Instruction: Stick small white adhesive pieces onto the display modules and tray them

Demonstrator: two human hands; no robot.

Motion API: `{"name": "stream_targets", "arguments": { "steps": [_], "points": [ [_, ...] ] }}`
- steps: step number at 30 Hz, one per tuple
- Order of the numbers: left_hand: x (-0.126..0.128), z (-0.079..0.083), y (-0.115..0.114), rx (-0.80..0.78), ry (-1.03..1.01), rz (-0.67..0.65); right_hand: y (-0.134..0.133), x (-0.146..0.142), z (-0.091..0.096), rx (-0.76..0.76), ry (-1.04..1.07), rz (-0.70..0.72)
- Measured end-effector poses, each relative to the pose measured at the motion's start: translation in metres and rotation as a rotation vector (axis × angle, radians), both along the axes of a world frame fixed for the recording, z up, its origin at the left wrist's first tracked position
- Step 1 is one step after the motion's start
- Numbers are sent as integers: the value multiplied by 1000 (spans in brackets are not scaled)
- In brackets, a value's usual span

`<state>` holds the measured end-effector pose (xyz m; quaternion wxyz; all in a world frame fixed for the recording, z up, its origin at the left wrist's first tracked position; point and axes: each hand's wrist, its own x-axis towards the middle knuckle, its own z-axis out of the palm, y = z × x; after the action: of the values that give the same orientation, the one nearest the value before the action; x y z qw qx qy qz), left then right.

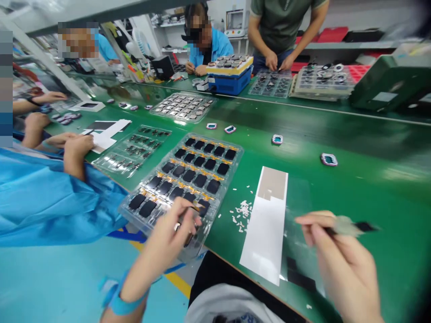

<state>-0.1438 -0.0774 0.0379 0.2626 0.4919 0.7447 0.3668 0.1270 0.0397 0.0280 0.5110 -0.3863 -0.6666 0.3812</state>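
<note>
Two of my hands are busy at the near edge of the green workbench [370, 134]. My left hand [164, 244], with a blue wristband [124, 300] at its wrist, has its thumb and fingers pressed together, pinching slim dark tweezers [190, 222]. Their tips reach into the near corner of a clear blister tray [235, 152], which lies on the bench edge just in front of me. The tray holds rows of black pads [200, 181] with small gold-coloured strips beside them. My right hand [341, 264] is well apart to the right, its fingers also closed in a pinch around a thin dark tool [336, 231]. A grey film scrap [346, 225] and a black tip [365, 227] stick out past them, above a clear film sheet [299, 215] with black pieces [301, 279] on it. Between my hands lie a long white backing strip [266, 220] with a beige patch [272, 183] and a scatter of white flecks [242, 215]. Farther along the bench sit small framed parts [277, 139] and a second tray [183, 106]. To my left, a co-worker's hand [79, 150] rests beyond a blue sleeve [50, 197].
</note>
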Motion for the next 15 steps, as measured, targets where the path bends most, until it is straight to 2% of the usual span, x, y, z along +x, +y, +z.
{"name": "stream_targets", "arguments": {
  "steps": [2, 5, 9, 15],
  "points": [
    [35, -6, 13, 54, -372, -106, 1, -5, 3, 147, -179, 143],
    [76, -18, 31, 73, -585, -197, -2, -16, 2, 361, -327, 218],
    [98, -29, 48, 83, -622, -263, -2, -22, -8, 523, -431, 135],
    [100, -38, 60, 142, -539, -273, 4, -17, -19, 555, -551, 74]
  ]
}}
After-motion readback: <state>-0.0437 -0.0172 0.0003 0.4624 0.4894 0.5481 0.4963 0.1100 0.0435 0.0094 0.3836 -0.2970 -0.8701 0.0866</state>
